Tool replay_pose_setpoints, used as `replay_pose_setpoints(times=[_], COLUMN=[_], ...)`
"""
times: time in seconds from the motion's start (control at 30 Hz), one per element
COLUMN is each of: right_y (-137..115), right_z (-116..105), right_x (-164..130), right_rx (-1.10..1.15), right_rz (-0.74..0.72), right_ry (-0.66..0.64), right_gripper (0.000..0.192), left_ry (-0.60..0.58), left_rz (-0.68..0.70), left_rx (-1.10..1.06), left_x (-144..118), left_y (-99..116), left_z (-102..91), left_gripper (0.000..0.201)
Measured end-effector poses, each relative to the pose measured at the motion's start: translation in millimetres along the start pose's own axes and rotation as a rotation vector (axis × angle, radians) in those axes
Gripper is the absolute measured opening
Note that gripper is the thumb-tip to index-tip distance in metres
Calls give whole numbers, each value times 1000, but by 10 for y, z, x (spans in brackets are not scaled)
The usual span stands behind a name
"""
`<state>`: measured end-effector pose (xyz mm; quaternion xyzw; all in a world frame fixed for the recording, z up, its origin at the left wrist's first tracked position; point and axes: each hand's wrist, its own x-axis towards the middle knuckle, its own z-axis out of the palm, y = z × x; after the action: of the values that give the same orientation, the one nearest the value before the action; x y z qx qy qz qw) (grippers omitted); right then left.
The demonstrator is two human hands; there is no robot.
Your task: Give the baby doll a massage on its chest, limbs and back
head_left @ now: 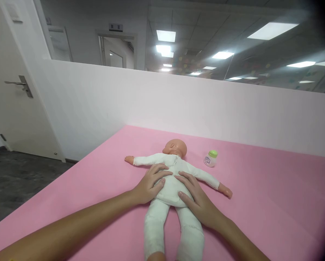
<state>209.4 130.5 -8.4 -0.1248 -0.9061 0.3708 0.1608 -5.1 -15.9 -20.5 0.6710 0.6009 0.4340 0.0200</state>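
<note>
A pink surface [260,203] fills the near and right part of the view, running from the near edge to a white partition wall [206,105] at the far side. A white door [12,108] with a metal lever handle [21,85] stands at the far left, above a dark floor [18,181]. Beyond the partition, ceiling light panels [271,30] are visible.

A baby doll [173,181] in a white cloth suit lies on its back near the middle of the pink surface, head toward the far wall and turned to the left, both arms spread out to the sides, legs extending toward the near edge.

The left hand [151,183] rests flat on the left side of the doll's torso, fingers extended and spread across the chest, not closed around anything. The right hand [196,197] lies on the right side of the torso and hip, fingers likewise extended and pressed on the cloth, thumb toward the belly; it grasps nothing. The fingertips of the two hands lie close together over the chest, whether touching cannot be told.

A small bottle [210,158] with a green cap stands on the pink surface to the right of the doll's head, apart from the doll and from both hands
</note>
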Motion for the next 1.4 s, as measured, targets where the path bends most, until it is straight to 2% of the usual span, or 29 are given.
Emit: replay_pose_setpoints(times=[1.4], right_y=[32], right_z=[5], right_x=[3], right_rx=[-11], right_rz=[-13], right_ry=[2], right_gripper=[53], left_ry=[9], left_rz=[12], left_rx=[1], left_x=[2], left_y=[-19], left_z=[16], left_gripper=[37])
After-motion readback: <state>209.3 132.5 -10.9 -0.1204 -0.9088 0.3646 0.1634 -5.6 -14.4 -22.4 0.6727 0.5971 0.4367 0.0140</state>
